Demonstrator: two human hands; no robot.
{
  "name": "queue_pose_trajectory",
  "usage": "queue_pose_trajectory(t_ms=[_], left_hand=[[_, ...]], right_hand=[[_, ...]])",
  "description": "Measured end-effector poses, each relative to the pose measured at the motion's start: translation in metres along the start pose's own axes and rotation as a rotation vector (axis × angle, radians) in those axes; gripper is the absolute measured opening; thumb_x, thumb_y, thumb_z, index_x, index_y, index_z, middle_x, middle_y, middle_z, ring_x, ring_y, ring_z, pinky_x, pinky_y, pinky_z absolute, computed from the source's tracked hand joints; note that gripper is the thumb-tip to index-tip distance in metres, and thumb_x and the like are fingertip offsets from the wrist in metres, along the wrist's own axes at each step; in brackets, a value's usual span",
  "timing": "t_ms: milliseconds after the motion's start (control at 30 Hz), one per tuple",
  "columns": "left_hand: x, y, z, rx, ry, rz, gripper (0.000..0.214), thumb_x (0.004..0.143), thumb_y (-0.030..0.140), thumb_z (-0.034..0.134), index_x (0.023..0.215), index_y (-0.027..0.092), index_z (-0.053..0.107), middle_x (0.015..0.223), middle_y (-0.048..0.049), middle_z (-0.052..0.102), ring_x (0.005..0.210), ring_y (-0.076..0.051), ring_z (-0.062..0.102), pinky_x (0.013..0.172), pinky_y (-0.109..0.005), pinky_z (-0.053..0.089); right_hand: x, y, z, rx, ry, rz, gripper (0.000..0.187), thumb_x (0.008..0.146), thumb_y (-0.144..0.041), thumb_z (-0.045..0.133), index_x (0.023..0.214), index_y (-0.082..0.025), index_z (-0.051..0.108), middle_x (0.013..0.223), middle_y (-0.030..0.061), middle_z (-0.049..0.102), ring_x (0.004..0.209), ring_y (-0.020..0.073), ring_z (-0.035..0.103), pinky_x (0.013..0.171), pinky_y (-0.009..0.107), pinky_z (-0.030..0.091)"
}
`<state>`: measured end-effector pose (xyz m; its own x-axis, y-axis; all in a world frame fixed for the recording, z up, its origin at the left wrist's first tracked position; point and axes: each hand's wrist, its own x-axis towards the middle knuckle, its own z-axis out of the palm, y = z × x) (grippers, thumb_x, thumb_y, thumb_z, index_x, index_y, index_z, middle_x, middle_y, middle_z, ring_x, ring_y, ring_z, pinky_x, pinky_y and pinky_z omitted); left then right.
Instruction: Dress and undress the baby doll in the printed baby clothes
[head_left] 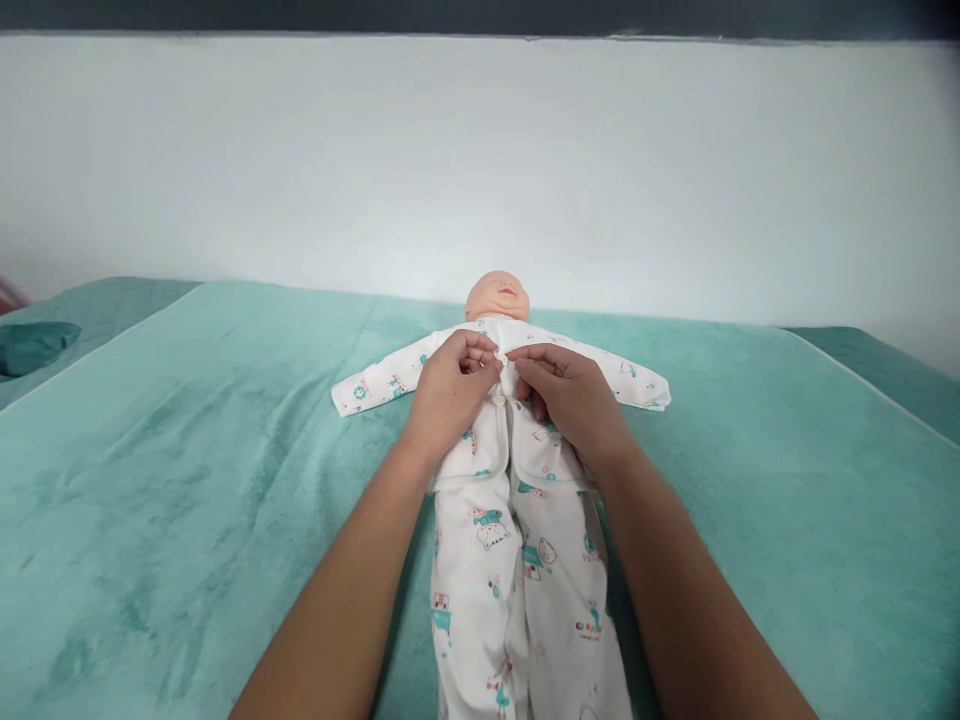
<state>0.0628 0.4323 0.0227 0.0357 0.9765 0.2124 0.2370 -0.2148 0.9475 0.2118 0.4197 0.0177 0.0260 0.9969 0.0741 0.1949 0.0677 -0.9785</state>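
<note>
A baby doll [496,296] lies on its back, dressed in a white printed jacket [472,455] and matching trousers [480,560]. At the chest, my left hand [459,385] pinches one front edge of the jacket between thumb and fingers. Opposite it, my right hand [562,390] pinches the other edge, fingertips almost meeting the left ones. Between them is a small pale button [504,358], partly covered by my fingers. Lower on the front a second button [499,400] shows. Below that, the jacket's front edges hang apart. Both sleeves stretch out sideways.
A green plush cloth [187,480] covers the surface under the doll, with wrinkles on the left. Behind it rises a white wall [480,150] with a dark band on top. A dark green patch [37,345] lies at the far left.
</note>
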Motion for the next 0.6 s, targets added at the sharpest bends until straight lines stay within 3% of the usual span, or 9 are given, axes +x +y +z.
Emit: queue_pose_trajectory(t_ms=[100, 300, 467, 600], left_hand=[[0.0004, -0.0016, 0.0004, 0.044, 0.015, 0.027, 0.024, 0.074, 0.006, 0.055, 0.092, 0.018, 0.066, 0.088, -0.0003, 0.064, 0.071, -0.011, 0.054, 0.066, -0.023, 0.043], [0.0025, -0.0058, 0.0004, 0.104, 0.051, 0.100, 0.021, 0.078, 0.009, 0.053, 0.086, 0.018, 0.070, 0.090, -0.0014, 0.065, 0.075, -0.013, 0.054, 0.074, -0.026, 0.044], [0.0031, -0.0079, 0.0004, 0.096, 0.098, 0.099, 0.018, 0.075, 0.008, 0.051, 0.075, 0.018, 0.066, 0.085, -0.0008, 0.064, 0.075, -0.013, 0.054, 0.073, -0.026, 0.043], [0.0021, -0.0041, -0.0052, -0.001, 0.057, 0.039, 0.012, 0.076, 0.013, 0.053, 0.078, 0.018, 0.064, 0.078, 0.0006, 0.062, 0.070, -0.012, 0.053, 0.065, -0.024, 0.041]], right_hand=[[0.0001, 0.0006, -0.0004, -0.007, 0.005, 0.002, 0.019, 0.080, -0.032, 0.059, 0.093, -0.022, 0.068, 0.064, -0.0038, 0.061, 0.046, 0.0081, 0.048, 0.044, 0.021, 0.036], [0.0005, 0.0007, -0.0014, -0.009, -0.008, -0.003, 0.016, 0.080, -0.031, 0.059, 0.091, -0.022, 0.066, 0.064, -0.0036, 0.061, 0.047, 0.0081, 0.048, 0.045, 0.022, 0.036], [-0.0016, -0.0019, -0.0020, 0.003, -0.018, 0.021, 0.012, 0.081, -0.032, 0.060, 0.086, -0.022, 0.064, 0.065, -0.0041, 0.060, 0.048, 0.0079, 0.048, 0.046, 0.022, 0.036], [-0.0068, -0.0083, -0.0051, -0.023, -0.039, 0.024, 0.016, 0.083, -0.037, 0.060, 0.079, -0.022, 0.059, 0.066, -0.0037, 0.060, 0.051, 0.0085, 0.049, 0.049, 0.023, 0.036]])
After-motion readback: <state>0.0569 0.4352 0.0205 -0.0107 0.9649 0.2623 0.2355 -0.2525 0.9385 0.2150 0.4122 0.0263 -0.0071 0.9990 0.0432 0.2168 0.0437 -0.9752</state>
